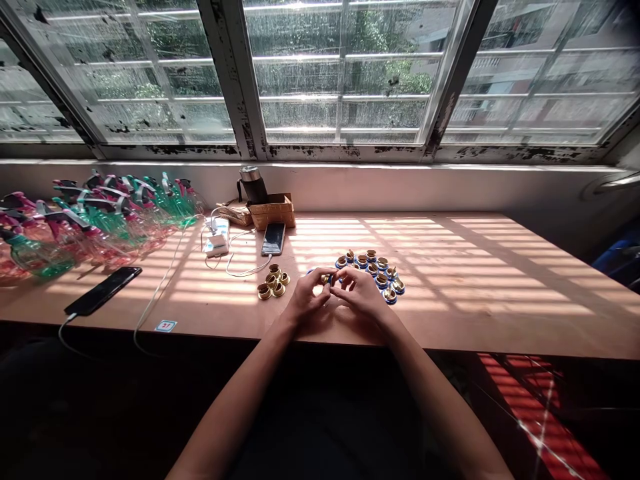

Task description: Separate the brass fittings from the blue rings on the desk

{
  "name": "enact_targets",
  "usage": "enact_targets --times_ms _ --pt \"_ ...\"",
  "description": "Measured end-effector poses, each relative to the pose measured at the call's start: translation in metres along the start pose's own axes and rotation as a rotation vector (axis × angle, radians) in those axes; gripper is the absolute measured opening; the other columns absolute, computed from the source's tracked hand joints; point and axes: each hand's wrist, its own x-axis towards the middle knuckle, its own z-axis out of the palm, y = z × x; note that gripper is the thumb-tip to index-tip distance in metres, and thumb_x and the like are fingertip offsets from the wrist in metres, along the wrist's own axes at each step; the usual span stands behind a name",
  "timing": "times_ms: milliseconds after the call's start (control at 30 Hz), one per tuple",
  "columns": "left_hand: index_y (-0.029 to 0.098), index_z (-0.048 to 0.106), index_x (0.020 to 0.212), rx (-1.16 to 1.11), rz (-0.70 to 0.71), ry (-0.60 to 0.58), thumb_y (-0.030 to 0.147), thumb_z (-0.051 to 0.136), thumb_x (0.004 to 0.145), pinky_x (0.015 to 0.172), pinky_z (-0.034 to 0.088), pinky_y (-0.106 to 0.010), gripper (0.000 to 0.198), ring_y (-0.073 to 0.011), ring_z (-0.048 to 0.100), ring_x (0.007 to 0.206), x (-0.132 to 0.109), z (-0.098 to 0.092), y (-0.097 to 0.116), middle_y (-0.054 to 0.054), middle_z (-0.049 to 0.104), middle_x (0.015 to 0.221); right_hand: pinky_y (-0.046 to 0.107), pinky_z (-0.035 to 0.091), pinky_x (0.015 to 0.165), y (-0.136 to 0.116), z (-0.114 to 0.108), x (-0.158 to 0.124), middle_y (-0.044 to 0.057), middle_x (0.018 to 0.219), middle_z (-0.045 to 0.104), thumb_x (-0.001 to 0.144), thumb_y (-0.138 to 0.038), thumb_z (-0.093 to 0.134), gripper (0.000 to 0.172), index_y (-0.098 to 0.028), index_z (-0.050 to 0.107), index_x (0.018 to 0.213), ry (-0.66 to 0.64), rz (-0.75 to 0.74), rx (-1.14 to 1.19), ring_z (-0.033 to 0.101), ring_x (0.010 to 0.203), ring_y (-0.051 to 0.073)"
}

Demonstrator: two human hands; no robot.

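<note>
My left hand (306,295) and my right hand (362,291) meet near the table's front edge, fingertips closed together. Pinched between them is a small round gold-and-blue piece (327,280), partly covered by the fingers. Left of my left hand stands a small cluster of gold flanged rings (274,281). Beyond and beside my right hand lies a larger group of gold rings with blue bases (382,264); some of that group is hidden behind the hand.
A phone (274,239) on a cable lies beyond the gold rings, near a white power strip (217,238), a cardboard box (273,211) and a dark flask (254,187). Another phone (103,291) and many spray bottles (100,220) occupy the left. Windows line the back.
</note>
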Motion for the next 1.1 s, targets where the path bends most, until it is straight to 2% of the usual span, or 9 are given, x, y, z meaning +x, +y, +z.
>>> enact_targets --times_ms 300,533,900,1100 --pt "0.020 0.067 0.124 0.007 -0.005 -0.003 0.008 0.065 0.084 0.086 0.058 -0.030 0.042 -0.0165 0.070 0.094 -0.0010 0.0008 -0.0015 -0.006 0.072 0.108 0.028 0.049 0.063 -0.0018 0.0008 -0.0022 0.000 0.082 0.072 0.085 -0.035 0.081 0.018 -0.023 0.071 0.093 0.001 -0.062 -0.110 0.062 0.063 0.014" --pt "0.020 0.065 0.123 0.023 -0.003 0.010 0.005 0.064 0.081 0.084 0.057 -0.029 0.045 -0.0165 0.069 0.093 -0.0013 0.0011 -0.0048 -0.006 0.071 0.110 0.028 0.049 0.066 -0.0052 0.0003 -0.0015 0.002 0.095 0.074 0.091 -0.034 0.073 0.012 -0.024 0.071 0.098 -0.051 -0.044 -0.060 0.064 0.069 0.015" --pt "0.020 0.065 0.117 0.054 -0.017 -0.010 0.014 0.070 0.085 0.083 0.056 -0.030 0.033 -0.0185 0.072 0.093 -0.0001 0.0036 0.0014 -0.006 0.075 0.108 0.030 0.047 0.070 0.0010 0.0015 -0.0004 0.002 0.090 0.074 0.094 -0.051 0.071 0.028 -0.023 0.072 0.092 -0.021 0.055 -0.042 0.065 0.075 0.018" --pt "0.020 0.065 0.119 0.065 -0.019 -0.031 0.013 0.067 0.086 0.087 0.056 -0.032 0.035 -0.0197 0.072 0.098 -0.0007 0.0022 0.0039 -0.007 0.075 0.112 0.029 0.047 0.070 -0.0022 0.0009 -0.0004 0.002 0.087 0.074 0.094 -0.051 0.071 0.029 -0.023 0.071 0.090 -0.027 0.068 -0.036 0.065 0.076 0.018"
